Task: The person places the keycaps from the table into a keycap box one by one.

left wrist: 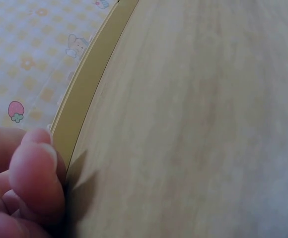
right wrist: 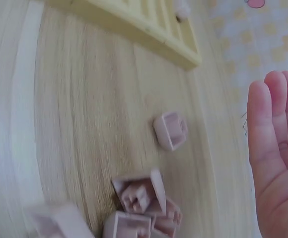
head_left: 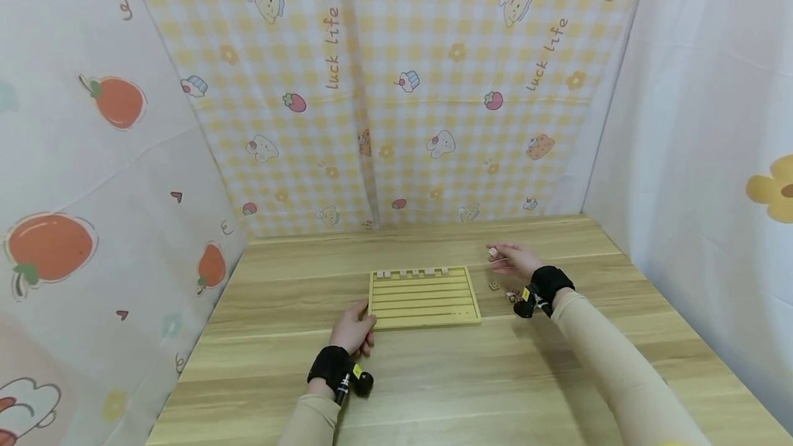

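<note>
A yellow ridged tray (head_left: 421, 298) lies flat on the table, with several pale pink keycaps (head_left: 429, 272) in a row along its far slot. My left hand (head_left: 352, 330) grips the tray's near left corner; the left wrist view shows its fingertips against the tray's side wall (left wrist: 87, 84). Beyond the tray's right side, my right hand (head_left: 517, 260) pinches one keycap (head_left: 493, 252) at its fingertips, raised over the table. Only a sliver of that keycap shows in the right wrist view. Below that hand sits a loose keycap (right wrist: 170, 131), hollow side showing.
More keycaps (right wrist: 141, 196) lie in a cluster near the right wrist, partly hidden in the head view by the wrist camera (head_left: 524, 303). The wooden table (head_left: 427, 384) meets a checkered cloth (head_left: 421, 177) at the back, with cloth walls on both sides.
</note>
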The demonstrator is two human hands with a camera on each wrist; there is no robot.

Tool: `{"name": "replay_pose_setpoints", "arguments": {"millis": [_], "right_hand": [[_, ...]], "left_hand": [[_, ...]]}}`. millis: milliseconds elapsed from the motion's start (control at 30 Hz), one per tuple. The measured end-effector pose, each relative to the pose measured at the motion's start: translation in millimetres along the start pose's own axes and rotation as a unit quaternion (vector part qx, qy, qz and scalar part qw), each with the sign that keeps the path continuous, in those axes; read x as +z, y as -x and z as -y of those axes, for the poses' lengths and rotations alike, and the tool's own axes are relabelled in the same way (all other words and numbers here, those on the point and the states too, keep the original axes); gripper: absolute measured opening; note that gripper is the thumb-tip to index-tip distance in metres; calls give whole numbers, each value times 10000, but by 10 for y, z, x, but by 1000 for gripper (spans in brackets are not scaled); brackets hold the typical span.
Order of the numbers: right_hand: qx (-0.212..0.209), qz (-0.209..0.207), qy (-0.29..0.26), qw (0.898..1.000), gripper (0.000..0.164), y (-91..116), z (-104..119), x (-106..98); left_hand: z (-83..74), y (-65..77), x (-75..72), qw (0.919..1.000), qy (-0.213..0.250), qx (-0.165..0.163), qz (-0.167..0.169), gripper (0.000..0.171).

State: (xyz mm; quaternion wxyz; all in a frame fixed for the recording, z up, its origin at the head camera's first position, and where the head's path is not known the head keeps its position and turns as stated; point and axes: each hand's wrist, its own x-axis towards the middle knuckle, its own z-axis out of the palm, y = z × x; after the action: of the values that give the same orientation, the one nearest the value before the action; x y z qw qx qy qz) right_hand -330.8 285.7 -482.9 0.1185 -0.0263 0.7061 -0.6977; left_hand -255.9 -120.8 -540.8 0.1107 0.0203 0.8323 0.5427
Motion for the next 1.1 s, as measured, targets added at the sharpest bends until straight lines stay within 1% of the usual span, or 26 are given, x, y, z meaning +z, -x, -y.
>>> {"name": "replay_pose_setpoints", "arguments": {"millis": [100, 233, 300, 333, 400, 433, 467, 533, 600, 667, 700, 733, 833, 967, 1067, 1100], "right_hand": [[66, 14, -184, 9998, 50, -18, -8, 41], [66, 95, -84, 9999, 49, -38, -44, 93], [-3, 32, 232, 9997, 48, -52, -74, 119], [-83, 19, 523, 9986, 46, -56, -88, 133], [-204, -149, 1090, 9937, 42, -64, -112, 172], [-263, -249, 1396, 9895, 39, -67, -119, 199], [-351, -381, 1771, 9828, 36, -70, -126, 232], [-497, -669, 2417, 9668, 31, -60, -105, 326], [-650, -981, 2907, 9496, 26, -69, -81, 423], [-770, -1202, 3313, 9327, 24, -91, -61, 508], [-823, -1264, 3461, 9260, 24, -102, -52, 545], [-899, -1295, 3572, 9206, 24, -127, -57, 570], [-1060, -1240, 3669, 9159, 22, -190, -98, 629], [-1444, -1110, 4005, 8980, 16, -270, -192, 684], [-1585, -934, 4362, 8809, 12, -301, -227, 730], [-1588, -861, 4458, 8767, 12, -301, -222, 749]], "left_hand": [[3, 24, -9, 10000, -12, -10, 3, 61], [-10, 58, -25, 10000, -11, -37, -7, 61], [-13, 70, -25, 10000, -9, -37, -26, 61], [-13, 74, -21, 10000, -9, -30, -23, 61], [-11, 76, -9, 10000, 8, -20, -7, 61], [-11, 78, -1, 10000, 23, -2, 5, 61], [-14, 81, 7, 10000, 46, 12, 24, 61], [-22, 84, 18, 9999, 75, 48, 55, 61], [-30, 90, 26, 9999, 81, 70, 56, 61], [-37, 99, 28, 9999, 77, 83, 71, 61], [-39, 102, 28, 9999, 67, 79, 80, 61], [-39, 101, 27, 9999, 55, 67, 82, 61], [-40, 98, 17, 9999, 40, 101, 107, 61], [-23, 73, -1, 9998, -6, 171, 88, 60], [-15, 63, -17, 9997, -42, 212, 77, 60], [-18, 62, -23, 9998, -34, 192, 76, 61]]}}
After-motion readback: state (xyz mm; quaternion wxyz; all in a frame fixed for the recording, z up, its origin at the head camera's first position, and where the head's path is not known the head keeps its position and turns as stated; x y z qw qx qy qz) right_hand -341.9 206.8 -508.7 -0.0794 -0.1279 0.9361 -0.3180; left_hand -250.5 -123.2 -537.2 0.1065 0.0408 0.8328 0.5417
